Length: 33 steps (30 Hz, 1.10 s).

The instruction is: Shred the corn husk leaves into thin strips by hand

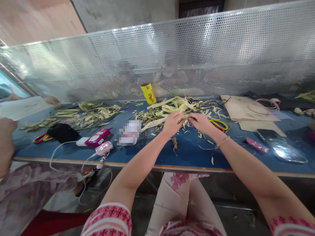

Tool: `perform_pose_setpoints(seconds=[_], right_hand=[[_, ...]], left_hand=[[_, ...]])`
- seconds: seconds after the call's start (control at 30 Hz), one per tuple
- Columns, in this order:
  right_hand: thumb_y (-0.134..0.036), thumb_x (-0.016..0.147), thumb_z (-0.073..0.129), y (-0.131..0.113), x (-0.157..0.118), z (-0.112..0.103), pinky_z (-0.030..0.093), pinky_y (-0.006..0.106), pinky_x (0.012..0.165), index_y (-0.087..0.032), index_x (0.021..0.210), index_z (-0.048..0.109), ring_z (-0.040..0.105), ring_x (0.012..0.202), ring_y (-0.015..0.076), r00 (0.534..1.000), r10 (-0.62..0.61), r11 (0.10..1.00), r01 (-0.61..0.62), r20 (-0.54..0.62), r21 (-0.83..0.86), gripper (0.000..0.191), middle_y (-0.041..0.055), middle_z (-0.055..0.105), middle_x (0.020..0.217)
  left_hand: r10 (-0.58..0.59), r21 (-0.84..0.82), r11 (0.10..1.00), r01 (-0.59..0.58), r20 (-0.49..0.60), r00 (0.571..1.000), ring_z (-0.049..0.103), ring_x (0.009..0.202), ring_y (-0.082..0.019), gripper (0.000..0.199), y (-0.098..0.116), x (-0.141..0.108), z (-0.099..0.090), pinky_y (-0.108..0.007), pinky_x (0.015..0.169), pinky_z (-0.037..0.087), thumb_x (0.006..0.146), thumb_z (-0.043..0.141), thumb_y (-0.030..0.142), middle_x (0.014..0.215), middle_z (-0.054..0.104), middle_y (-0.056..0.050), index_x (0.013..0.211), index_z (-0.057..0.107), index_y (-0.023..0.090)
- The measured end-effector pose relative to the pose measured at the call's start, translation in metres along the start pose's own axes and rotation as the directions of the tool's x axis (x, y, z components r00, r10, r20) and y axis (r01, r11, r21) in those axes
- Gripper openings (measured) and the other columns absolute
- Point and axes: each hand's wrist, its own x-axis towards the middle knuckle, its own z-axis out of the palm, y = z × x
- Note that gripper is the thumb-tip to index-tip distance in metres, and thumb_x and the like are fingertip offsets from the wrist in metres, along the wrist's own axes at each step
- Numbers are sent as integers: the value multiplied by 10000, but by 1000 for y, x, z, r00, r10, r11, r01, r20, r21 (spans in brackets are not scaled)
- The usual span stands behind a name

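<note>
My left hand [174, 124] is closed, fingertips pinched at the near edge of a heap of pale green plant strips [176, 106]. Right beside it, my right hand [199, 122] pinches too, its fingertips almost meeting the left ones. A small pale green plant piece [186, 119] shows between them; the fingers hide most of it. Cut bits and shreds lie around both hands. Yellow-handled scissors [220, 124] rest partly behind my right wrist. A dried brown plant piece [175, 143] lies nearer the table edge.
Behind the blue table [147, 157] rises a perforated metal screen [98, 65]. A yellow tube [148, 93] stands there. Left are another plant heap [91, 114], a black pouch [62, 132], a magenta device [97, 137] with cables and someone's arm [6, 144]. Right are cardboard [246, 108] and a phone [280, 146].
</note>
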Motion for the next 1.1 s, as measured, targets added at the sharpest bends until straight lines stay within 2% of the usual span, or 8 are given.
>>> perform_pose_setpoints(seconds=[0.13,0.2,0.33,0.43,0.53,0.73,0.97,1.1], right_hand=[[-260,864,445,4,3,7,465,253,554,-192,724,567,582,520,129,991,130,954,-134,30,267,197,-11,621,620],[-261,864,450,6,3,10,493,278,581,-190,752,590,607,551,149,992,123,958,-118,-2,261,193,1,628,629],[-215,865,461,8,3,12,515,365,775,-184,818,636,649,808,206,979,-88,994,98,-186,46,184,78,684,832],[-215,897,436,8,0,9,485,406,900,-199,900,654,614,993,219,945,-237,971,234,-223,-42,219,99,678,1014],[-234,921,416,7,-2,6,490,394,895,-205,960,657,610,990,214,944,-265,963,247,-197,-112,246,97,669,1029],[-241,932,413,5,-4,5,506,361,830,-189,970,662,624,911,212,949,-275,954,249,-156,-166,257,101,673,950],[-233,935,403,3,-4,3,504,357,842,-203,1000,655,622,937,207,948,-286,947,257,-140,-193,263,95,672,974],[-244,938,401,3,-5,2,508,361,844,-209,1006,657,621,944,212,946,-303,934,272,-111,-231,267,95,674,962]], left_hand=[[-105,-148,984,94,-68,992,545,898,-198,85,6,0,2,-323,865,395,729,578,128,863,613,-64,743,610,206],[-217,-300,937,181,-94,972,548,829,-169,140,6,1,5,-294,803,415,672,608,97,826,592,-36,767,577,195],[-483,-634,683,362,-20,876,496,628,-93,194,0,7,15,-228,639,396,594,566,46,677,527,36,721,493,174],[-617,-787,443,430,80,783,429,521,-66,98,0,10,18,-217,556,359,623,512,83,570,455,52,621,458,165],[-601,-829,329,452,185,778,452,524,-69,113,6,9,17,-216,536,352,655,559,161,550,460,40,580,474,155],[-511,-771,428,472,224,830,436,505,-59,91,14,5,13,-207,523,339,622,633,179,542,534,32,618,551,142],[-525,-774,411,483,232,819,488,516,-64,233,17,5,10,-228,584,420,641,720,300,571,537,42,682,553,144],[-532,-748,459,479,200,823,486,513,-63,296,15,6,11,-232,581,440,605,760,354,548,523,54,682,568,142]])
